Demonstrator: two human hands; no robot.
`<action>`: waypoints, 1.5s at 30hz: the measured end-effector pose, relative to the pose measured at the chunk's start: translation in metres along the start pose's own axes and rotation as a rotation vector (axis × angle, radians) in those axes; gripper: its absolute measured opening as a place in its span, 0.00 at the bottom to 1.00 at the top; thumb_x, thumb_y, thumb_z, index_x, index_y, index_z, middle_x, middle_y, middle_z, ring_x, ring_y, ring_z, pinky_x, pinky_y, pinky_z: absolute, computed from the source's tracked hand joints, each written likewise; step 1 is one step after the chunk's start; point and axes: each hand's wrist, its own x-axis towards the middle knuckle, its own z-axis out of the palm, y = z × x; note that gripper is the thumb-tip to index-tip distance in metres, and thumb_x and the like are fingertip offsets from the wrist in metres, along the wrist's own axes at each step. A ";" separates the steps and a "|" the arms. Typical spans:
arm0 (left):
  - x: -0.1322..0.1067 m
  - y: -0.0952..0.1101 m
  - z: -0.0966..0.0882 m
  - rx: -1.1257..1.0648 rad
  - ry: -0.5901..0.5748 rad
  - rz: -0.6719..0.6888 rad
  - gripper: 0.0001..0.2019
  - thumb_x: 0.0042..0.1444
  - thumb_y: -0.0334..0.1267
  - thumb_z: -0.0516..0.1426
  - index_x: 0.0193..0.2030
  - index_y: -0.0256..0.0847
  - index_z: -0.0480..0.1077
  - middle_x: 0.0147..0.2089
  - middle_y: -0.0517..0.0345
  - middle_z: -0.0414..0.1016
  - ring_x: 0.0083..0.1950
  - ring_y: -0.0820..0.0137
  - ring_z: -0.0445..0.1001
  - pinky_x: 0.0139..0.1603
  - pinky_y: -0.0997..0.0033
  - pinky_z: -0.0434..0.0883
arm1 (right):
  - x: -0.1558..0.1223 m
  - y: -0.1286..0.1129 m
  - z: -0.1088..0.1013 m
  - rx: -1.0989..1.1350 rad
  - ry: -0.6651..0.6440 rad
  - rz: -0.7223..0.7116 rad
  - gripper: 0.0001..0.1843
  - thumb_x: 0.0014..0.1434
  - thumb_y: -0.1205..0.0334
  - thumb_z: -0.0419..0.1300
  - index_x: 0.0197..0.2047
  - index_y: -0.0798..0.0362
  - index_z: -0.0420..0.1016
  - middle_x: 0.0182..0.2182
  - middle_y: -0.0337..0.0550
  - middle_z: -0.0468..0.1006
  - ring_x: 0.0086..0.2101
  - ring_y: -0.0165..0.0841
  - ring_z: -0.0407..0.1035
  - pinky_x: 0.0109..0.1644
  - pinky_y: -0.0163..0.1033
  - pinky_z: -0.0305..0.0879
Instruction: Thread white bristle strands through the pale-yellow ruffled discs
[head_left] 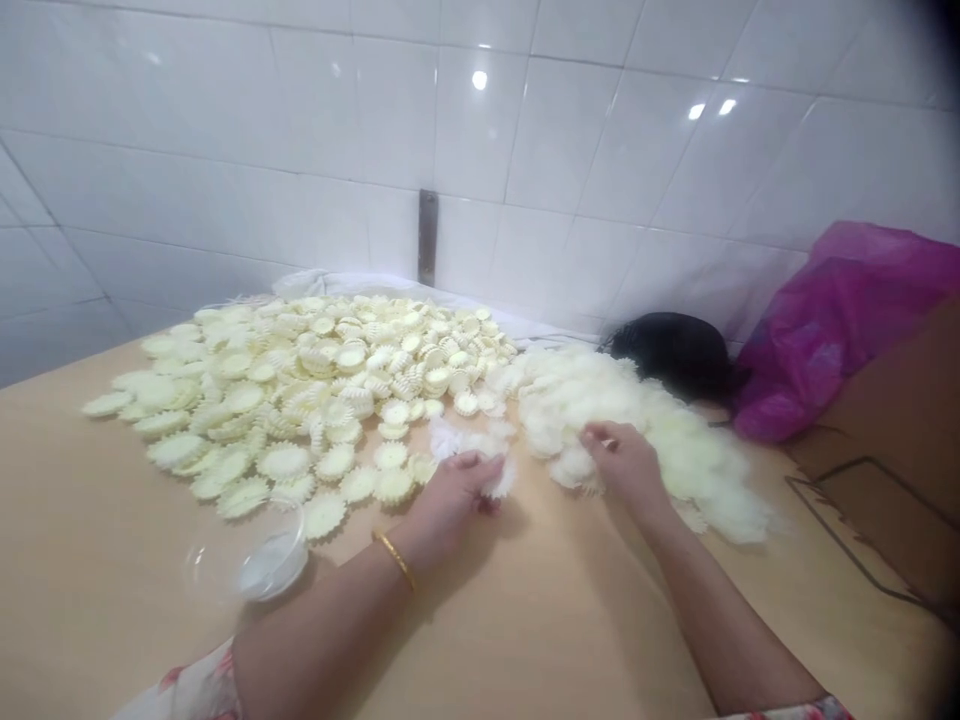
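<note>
My left hand is closed, with a thin white scalloped disc pinched between thumb and fingers just above the table. Over the near edge of a pile of thin, whitish frilled discs is my right hand, its thumb and forefinger pressed together; whatever they hold, if anything, blends into the pile. Beyond my left hand and to its left spreads a big heap of pale yellow, scalloped-edged discs. A small clear round tub with something white in it stands near my left forearm.
A light wood table runs up to a white tiled wall. White cloth or plastic lies behind the heaps. At the right are a black rounded object, a magenta plastic bag and a brown cardboard-like surface.
</note>
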 end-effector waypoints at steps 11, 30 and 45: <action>-0.005 -0.003 0.008 0.007 0.010 0.007 0.15 0.42 0.45 0.62 0.23 0.36 0.65 0.21 0.62 0.63 0.20 0.79 0.61 0.22 0.76 0.61 | -0.058 -0.034 0.032 0.219 -0.572 0.016 0.13 0.50 0.50 0.59 0.26 0.52 0.68 0.22 0.37 0.69 0.25 0.31 0.61 0.28 0.36 0.56; -0.005 0.000 0.005 0.154 -0.002 0.018 0.19 0.41 0.28 0.58 0.44 0.42 0.66 0.23 0.63 0.66 0.21 0.76 0.65 0.23 0.76 0.59 | -0.030 -0.004 0.011 -0.442 0.015 -0.328 0.12 0.56 0.60 0.50 0.36 0.54 0.73 0.36 0.53 0.73 0.39 0.45 0.63 0.42 0.49 0.57; -0.005 -0.005 0.003 0.186 -0.023 0.027 0.12 0.44 0.43 0.61 0.27 0.37 0.65 0.22 0.62 0.65 0.21 0.78 0.62 0.22 0.76 0.61 | -0.061 -0.021 0.036 0.465 -0.622 0.148 0.12 0.48 0.52 0.62 0.30 0.51 0.74 0.26 0.40 0.74 0.28 0.33 0.67 0.32 0.38 0.63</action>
